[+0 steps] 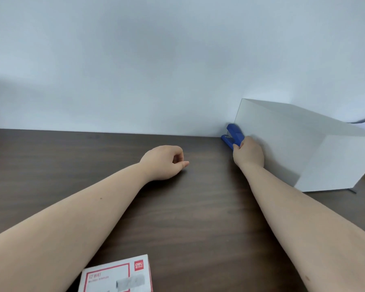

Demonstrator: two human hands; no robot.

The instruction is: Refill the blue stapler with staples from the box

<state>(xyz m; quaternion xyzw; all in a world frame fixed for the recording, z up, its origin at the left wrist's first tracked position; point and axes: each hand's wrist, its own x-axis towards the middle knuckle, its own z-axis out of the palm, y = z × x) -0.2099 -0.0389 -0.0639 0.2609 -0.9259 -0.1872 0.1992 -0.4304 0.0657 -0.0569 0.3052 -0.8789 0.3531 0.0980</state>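
Observation:
The blue stapler (233, 135) lies at the far edge of the dark wooden desk (198, 207), against the wall and beside a large white box. My right hand (249, 154) is closed around its near end. My left hand (164, 162) rests on the desk to the left with its fingers loosely curled and nothing in it. The white and red staple box (116, 276) lies closed at the near edge of the desk, under my left forearm.
A large white box (303, 144) stands on the desk at the right, right next to the stapler and my right hand. A pale wall (156, 70) runs along the back of the desk.

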